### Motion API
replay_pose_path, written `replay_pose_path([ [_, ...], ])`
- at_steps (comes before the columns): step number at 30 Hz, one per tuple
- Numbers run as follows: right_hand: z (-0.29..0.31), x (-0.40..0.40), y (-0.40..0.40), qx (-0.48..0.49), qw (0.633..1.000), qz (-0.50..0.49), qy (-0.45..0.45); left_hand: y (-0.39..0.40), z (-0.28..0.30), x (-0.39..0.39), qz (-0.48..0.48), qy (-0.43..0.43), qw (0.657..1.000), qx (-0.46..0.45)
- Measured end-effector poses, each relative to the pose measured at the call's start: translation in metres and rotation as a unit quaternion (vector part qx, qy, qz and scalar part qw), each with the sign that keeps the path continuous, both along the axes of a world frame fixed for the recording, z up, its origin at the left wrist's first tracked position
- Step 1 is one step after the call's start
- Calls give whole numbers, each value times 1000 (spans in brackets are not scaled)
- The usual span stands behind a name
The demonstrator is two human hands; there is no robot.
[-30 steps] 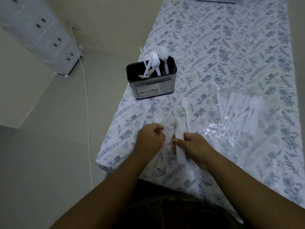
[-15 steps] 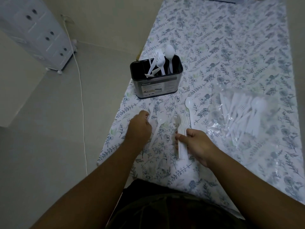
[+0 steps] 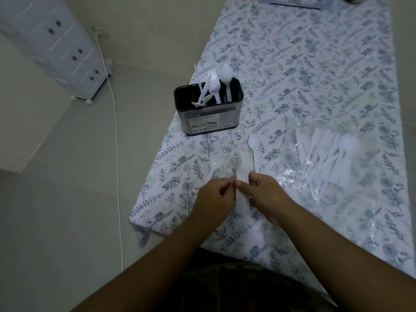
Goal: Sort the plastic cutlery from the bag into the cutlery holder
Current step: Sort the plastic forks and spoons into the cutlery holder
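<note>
A stack of nested white plastic cutlery point(image 3: 242, 200) is upright in front of me, just above the table's near edge. My right hand point(image 3: 269, 197) grips its handles from the right. The curled fingers of my left hand point(image 3: 213, 198) pinch the stack's left edge. A black cutlery holder point(image 3: 210, 122) stands farther back on the left, with several white forks, a spoon and a knife in it. One loose spoon point(image 3: 252, 145) lies beyond the stack and another spoon point(image 3: 213, 165) lies to its left. The clear bag point(image 3: 292, 176) with more cutlery lies to the right.
The floral tablecloth point(image 3: 315, 75) covers a long table whose left edge drops to the floor beside the holder. A white cable point(image 3: 117, 154) runs across the floor, and a drawer cabinet point(image 3: 56, 48) stands at the far left. Flat objects lie at the table's far end.
My left hand went out to the left, where a spoon now lies on the cloth, then came back to the stack. My right hand kept hold of the stack.
</note>
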State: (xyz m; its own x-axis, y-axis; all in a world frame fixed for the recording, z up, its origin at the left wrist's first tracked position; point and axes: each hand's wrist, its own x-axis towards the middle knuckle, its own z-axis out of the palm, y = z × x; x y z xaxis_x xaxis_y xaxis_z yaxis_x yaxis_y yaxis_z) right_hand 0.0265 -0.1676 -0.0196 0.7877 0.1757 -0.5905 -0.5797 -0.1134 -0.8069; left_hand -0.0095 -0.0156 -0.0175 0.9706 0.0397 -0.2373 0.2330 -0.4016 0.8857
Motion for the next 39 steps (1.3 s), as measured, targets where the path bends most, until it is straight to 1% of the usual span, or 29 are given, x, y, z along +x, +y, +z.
replay_pose_path([
  [1, 0, -1, -1, -22, 999, 17, -18, -1, 0, 0, -11, -18, 999, 36],
  [2, 1, -2, -1, -46, 998, 35, -33, -2, 0, 2, -12, -13, 998, 54],
  [5, 2, -6, 3, -100, 989, 77, -77, -2, -2, 7, 19, 40, 998, 35],
  [6, 4, -6, 4, -98, 988, 83, -80, -2, -2, 8, 28, 41, 998, 33],
  [7, 5, -6, 5, -76, 991, 80, -70, -4, -1, 9, 37, 36, 998, 32],
  [10, 8, -4, 4, -32, 998, 57, -20, -7, 0, 10, 59, 23, 998, 28],
  [13, 10, -3, 1, 1, 1000, 31, -4, -8, -1, 10, 68, 34, 997, 11],
  [16, 5, -4, -2, 26, 999, -19, 25, -6, 0, 12, 67, 40, 997, -24],
  [18, 6, -3, -2, 24, 999, -25, 20, -4, -2, 14, 63, 37, 997, -33],
  [20, 7, -2, -2, 8, 1000, -4, -12, -1, -5, 15, 57, 38, 997, -26],
  [22, 11, 0, -2, -27, 998, 23, -59, 2, -7, 18, 58, 26, 998, -12],
  [25, 23, 10, -1, -86, 985, 52, -143, 5, 8, 28, 56, -30, 998, -5],
  [28, 54, 36, 6, -112, 964, 39, -236, 12, 46, 58, 45, -95, 994, -5],
  [31, 94, 80, 14, -100, 947, 4, -305, 22, 98, 104, 18, -171, 985, 0],
  [33, 119, 114, 20, -97, 928, -8, -359, 30, 128, 138, 25, -202, 979, -3],
  [34, 128, 130, 23, -99, 920, -12, -378, 33, 140, 153, 29, -214, 976, 3],
  [36, 139, 155, 31, -90, 917, -22, -388, 39, 155, 178, 23, -225, 974, 22],
  [39, 132, 180, 41, -95, 917, -40, -385, 44, 150, 200, 13, -218, 975, 32],
])
